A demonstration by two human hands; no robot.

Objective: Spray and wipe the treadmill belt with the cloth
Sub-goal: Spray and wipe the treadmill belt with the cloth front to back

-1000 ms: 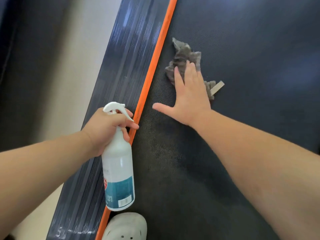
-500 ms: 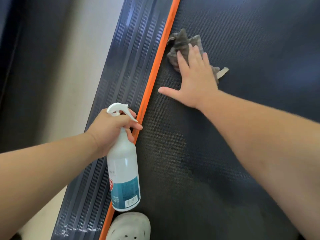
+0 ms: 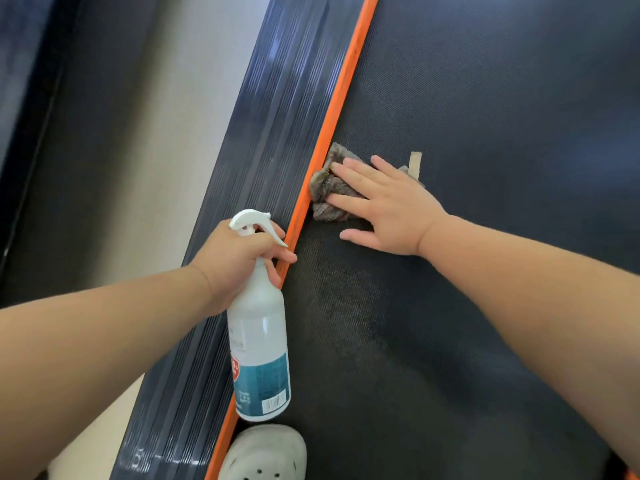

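The treadmill belt fills most of what I see, dark and finely textured, running away from me up to the top edge. A duller, damp-looking patch lies on it near its left edge. Along that edge runs the ribbed dark side rail, and beyond the rail lies a pale strip of floor. Between rail and belt sits a narrow orange strip that follows the belt's whole left edge. My left hand holds the spray bottle over the rail and the orange strip. My fingers are curled round its neck just under the white trigger head, and the white body with its teal label hangs down towards me. My right hand lies flat on the belt close to its left edge, fingers straight and spread. They press down on the cloth, while the thumb rests on the bare belt beside it. The grey cloth is bunched under my fingertips and its left side touches the orange strip. A small pale tag sticks out from behind my hand on the far side. At the near edge of the belt the toe of my white perforated shoe stands just beside the orange strip, below the bottle.
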